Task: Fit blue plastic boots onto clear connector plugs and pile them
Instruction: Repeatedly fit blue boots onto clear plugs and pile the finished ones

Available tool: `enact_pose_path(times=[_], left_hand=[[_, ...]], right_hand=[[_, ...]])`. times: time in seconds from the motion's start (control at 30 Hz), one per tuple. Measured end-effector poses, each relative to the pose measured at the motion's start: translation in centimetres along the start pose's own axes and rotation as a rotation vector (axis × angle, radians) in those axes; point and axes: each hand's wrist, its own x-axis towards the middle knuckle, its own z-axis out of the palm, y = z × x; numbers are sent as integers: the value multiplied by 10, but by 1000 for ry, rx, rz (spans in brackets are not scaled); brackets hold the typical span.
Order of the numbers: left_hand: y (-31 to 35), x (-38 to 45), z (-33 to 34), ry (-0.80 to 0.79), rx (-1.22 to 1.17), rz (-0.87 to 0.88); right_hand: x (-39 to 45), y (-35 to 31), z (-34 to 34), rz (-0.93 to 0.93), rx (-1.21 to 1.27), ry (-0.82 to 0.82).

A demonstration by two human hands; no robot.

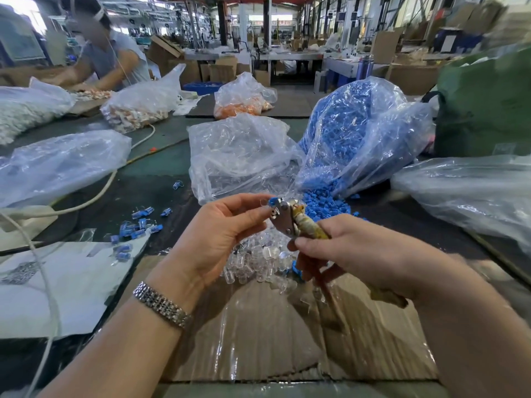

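Both hands are up at the centre of the frame, meeting over the work. Left hand (221,234), a metal watch band (162,304) on its wrist, pinches a blue boot (273,201) between thumb and fingertips, holding it right at the metal head of a pair of pliers (283,218). Right hand (353,251) is wrapped round the pliers' taped handles, fingers curled tight, the tool slanting up and left towards the boot. Whether a clear plug already sits inside that boot, I can't tell; it is too small and half hidden by the fingertips.

Just below the hands lies a heap of clear connector plugs (258,259), spilling onto a taped sheet of cardboard (273,334) in the lower centre. Right behind the pliers, loose blue boots (324,203) pour out of a big clear bag of blue boots (353,133) at centre right. Beside it, dead centre, sits a crumpled clear bag (241,156).

Over at lower left, finished pieces (135,229) lie scattered, blue on clear, next to a white sheet (71,288), with a white cable (94,193) curving past them. Upper left of the frame, another person (112,53) leans over the dark green table (161,165), working beside bags of orange and white parts (135,110).
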Motion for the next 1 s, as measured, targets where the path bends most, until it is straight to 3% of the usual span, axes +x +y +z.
enact_pose_path(times=[0.23, 0.5, 0.73, 0.8, 0.9, 0.93, 1.0], left_hand=[[-5, 0, 2, 42, 153, 98], [-9, 1, -1, 72, 251, 94], [2, 1, -15, 131, 298, 118], [7, 3, -33, 310, 492, 125], [15, 6, -60, 664, 1051, 86], [17, 6, -65, 716, 1210, 55], [19, 5, -64, 650, 1310, 30]], right_hand=[[-2, -5, 7, 3, -35, -36], [1, -9, 14, 18, -121, 21], [0, -7, 5, 21, -4, 20], [-4, -2, -11, 29, -29, 109], [2, 12, -27, 99, -285, 360], [4, 16, -28, 143, -402, 412], [9, 22, -27, 234, -595, 450]])
